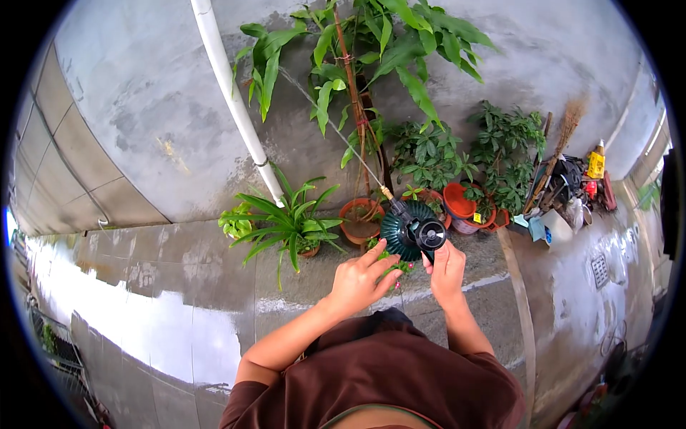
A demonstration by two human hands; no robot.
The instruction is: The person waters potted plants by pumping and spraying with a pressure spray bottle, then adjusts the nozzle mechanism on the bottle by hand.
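A green spray bottle (401, 234) with a black pump top is in front of my body. Wrapped round its black handle is my right hand (446, 272). From its brass nozzle (386, 192) a thin stream of water runs up and left toward the leaves of a tall plant (343, 79). My left hand (363, 280) is just left of the bottle, fingers apart, holding nothing; whether a fingertip touches the bottle I cannot tell. Small green leaves with pink flowers (397, 266) show between my hands, below the bottle.
Along the grey wall stand a spiky-leaved plant (294, 222), an orange pot (361, 227), bushy plants (500, 150) and a red-orange pot (459, 200). A white pipe (232, 93) slants down the wall. A broom (568, 125) and a yellow bottle (596, 163) are at right.
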